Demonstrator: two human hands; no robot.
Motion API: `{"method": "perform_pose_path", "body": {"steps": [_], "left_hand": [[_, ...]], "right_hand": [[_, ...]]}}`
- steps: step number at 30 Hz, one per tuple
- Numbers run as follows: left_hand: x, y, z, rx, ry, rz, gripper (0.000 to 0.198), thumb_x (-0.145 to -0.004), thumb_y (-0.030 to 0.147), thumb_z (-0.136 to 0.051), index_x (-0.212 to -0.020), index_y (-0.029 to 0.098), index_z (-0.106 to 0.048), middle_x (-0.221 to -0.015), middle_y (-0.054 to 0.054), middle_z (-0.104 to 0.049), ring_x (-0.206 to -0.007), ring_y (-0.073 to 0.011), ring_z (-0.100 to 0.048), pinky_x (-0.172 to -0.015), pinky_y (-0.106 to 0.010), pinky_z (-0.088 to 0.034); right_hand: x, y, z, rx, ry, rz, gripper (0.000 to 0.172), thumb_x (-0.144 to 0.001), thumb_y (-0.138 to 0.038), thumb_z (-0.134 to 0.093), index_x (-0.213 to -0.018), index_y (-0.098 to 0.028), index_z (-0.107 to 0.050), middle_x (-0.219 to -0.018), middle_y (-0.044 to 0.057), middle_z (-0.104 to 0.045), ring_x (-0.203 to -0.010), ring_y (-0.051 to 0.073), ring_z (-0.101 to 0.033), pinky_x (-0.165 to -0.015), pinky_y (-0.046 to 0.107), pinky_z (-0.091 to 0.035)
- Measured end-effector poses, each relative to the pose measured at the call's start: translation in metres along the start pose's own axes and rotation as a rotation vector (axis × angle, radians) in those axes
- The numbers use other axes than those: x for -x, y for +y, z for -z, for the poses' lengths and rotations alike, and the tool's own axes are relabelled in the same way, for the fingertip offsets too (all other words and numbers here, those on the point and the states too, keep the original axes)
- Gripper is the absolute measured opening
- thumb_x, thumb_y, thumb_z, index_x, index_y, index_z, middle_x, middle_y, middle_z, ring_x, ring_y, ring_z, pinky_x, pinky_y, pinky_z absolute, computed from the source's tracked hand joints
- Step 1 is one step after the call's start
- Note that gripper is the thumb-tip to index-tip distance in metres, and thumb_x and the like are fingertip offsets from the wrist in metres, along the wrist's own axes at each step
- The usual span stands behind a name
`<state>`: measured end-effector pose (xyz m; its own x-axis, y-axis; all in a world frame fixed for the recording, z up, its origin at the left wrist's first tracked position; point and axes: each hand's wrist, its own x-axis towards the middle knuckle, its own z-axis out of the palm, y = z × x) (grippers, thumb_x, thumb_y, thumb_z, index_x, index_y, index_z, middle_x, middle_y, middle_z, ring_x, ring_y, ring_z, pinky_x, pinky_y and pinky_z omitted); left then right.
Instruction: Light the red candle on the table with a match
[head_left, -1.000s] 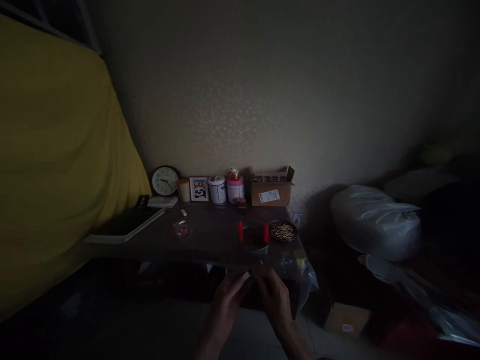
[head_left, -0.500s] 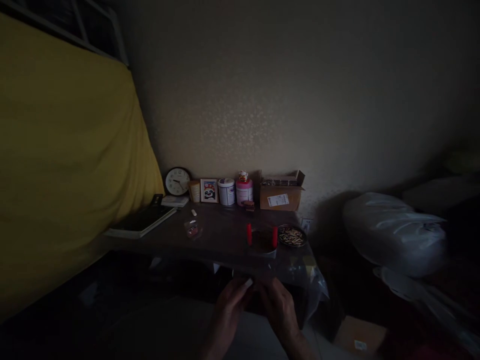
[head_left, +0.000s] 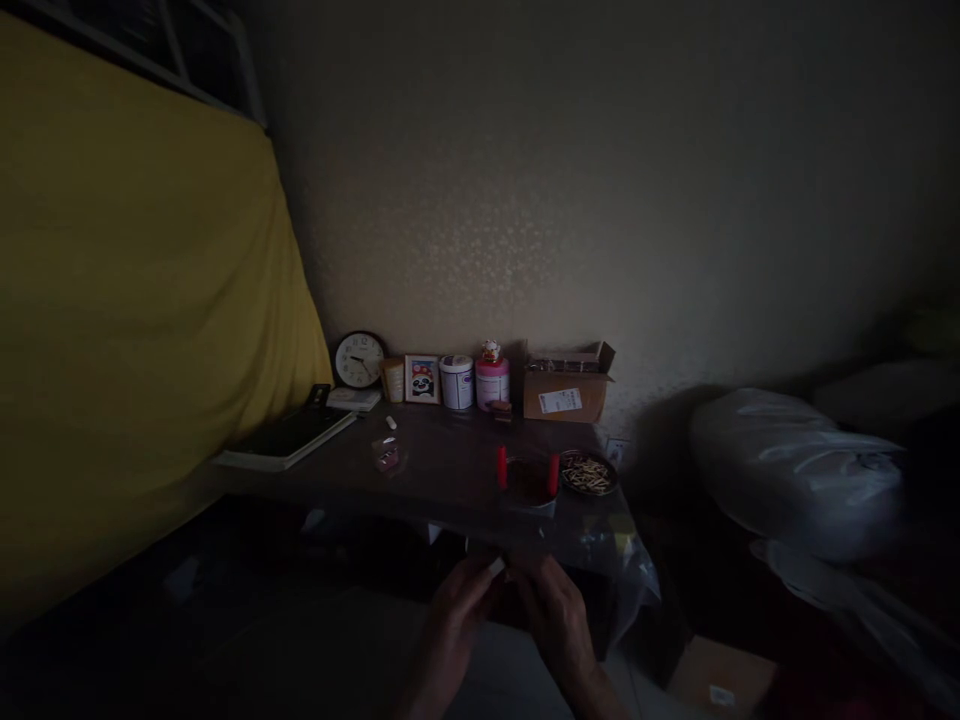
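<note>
My left hand [head_left: 456, 605] and my right hand [head_left: 559, 610] are close together in front of the table's near edge, fingers curled inward. A small pale bit shows at the left thumb tip; whether it is the nail or a held thing I cannot make out in the dim light. Whatever lies between the fingertips is hidden. Just beyond my hands on the table, two red candle-like sticks, a left one [head_left: 502, 467] and a right one [head_left: 553, 473], stand upright at the sides of a low dark container [head_left: 534, 505]. Beside it is a round dish of short pale sticks [head_left: 589, 473].
Along the wall stand a clock [head_left: 359, 360], a panda picture [head_left: 422, 380], a white tub [head_left: 457, 382], a pink tub [head_left: 493, 384] and a cardboard box [head_left: 566, 395]. A small clear packet [head_left: 388, 456] lies mid-table. White bags [head_left: 795, 470] are at right, a yellow curtain [head_left: 150, 300] at left.
The view has shifted slightly, so the table things appear a little further right. My hands keep nearly the same pose, with the right fingers slightly moved.
</note>
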<state>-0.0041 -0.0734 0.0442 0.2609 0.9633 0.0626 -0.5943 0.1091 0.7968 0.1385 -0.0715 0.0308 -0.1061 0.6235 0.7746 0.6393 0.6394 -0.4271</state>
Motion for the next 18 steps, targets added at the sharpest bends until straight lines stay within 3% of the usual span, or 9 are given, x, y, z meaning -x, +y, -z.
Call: {"method": "perform_pose_path", "body": {"steps": [8, 14, 18], "left_hand": [[0.0014, 0.0031, -0.0028, -0.011, -0.001, 0.011, 0.020, -0.076, 0.030, -0.061, -0.089, 0.016, -0.068, -0.094, -0.008, -0.068, -0.098, -0.0231, -0.059, -0.089, -0.034, -0.043], [-0.0008, 0.0034, -0.0031, 0.029, 0.070, 0.018, 0.018, -0.072, 0.030, -0.065, -0.084, 0.016, -0.069, -0.091, -0.006, -0.068, -0.095, -0.0225, -0.060, -0.086, -0.034, -0.044], [-0.0011, 0.0067, -0.0076, 0.048, 0.095, 0.032, 0.017, -0.069, 0.029, -0.068, -0.080, 0.016, -0.069, -0.088, -0.006, -0.069, -0.094, -0.0233, -0.060, -0.086, -0.035, -0.044]], "right_hand": [[-0.0003, -0.0003, 0.0007, -0.005, -0.009, 0.001, 0.021, -0.089, -0.018, -0.044, -0.099, -0.022, -0.062, -0.084, 0.006, -0.066, -0.077, 0.017, -0.062, -0.068, 0.026, -0.050], [-0.0031, -0.0081, 0.0035, 0.005, 0.093, -0.061, 0.019, -0.088, -0.018, -0.044, -0.099, -0.022, -0.060, -0.086, 0.006, -0.065, -0.081, 0.018, -0.062, -0.072, 0.028, -0.050], [-0.0031, -0.0064, 0.0024, 0.003, 0.077, -0.021, 0.020, -0.088, -0.017, -0.042, -0.097, -0.022, -0.060, -0.085, 0.006, -0.065, -0.080, 0.018, -0.062, -0.073, 0.029, -0.051]]}}
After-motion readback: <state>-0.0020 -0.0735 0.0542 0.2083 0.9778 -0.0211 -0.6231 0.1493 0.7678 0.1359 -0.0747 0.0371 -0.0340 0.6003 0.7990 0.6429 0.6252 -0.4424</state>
